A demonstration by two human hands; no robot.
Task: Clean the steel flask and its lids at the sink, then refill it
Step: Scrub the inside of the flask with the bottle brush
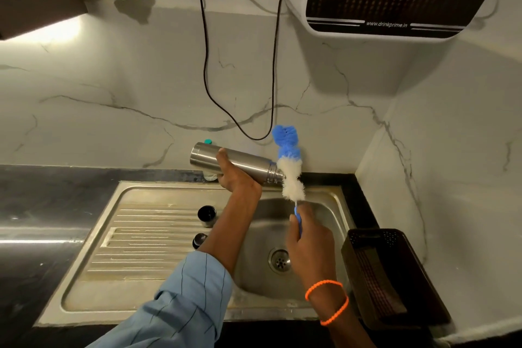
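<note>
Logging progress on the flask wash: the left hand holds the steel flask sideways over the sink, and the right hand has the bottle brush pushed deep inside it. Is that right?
Not quite. The head view shows the bottle brush wholly outside the steel flask, its bristles crossing in front of the open mouth. The rest stands: the left hand holds the flask sideways over the sink, and the right hand grips the brush handle.

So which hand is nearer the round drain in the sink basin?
Right. The right hand grips the blue brush handle just above and right of the round steel drain. The left hand holds the steel flask up by the wall, farther away.
</note>
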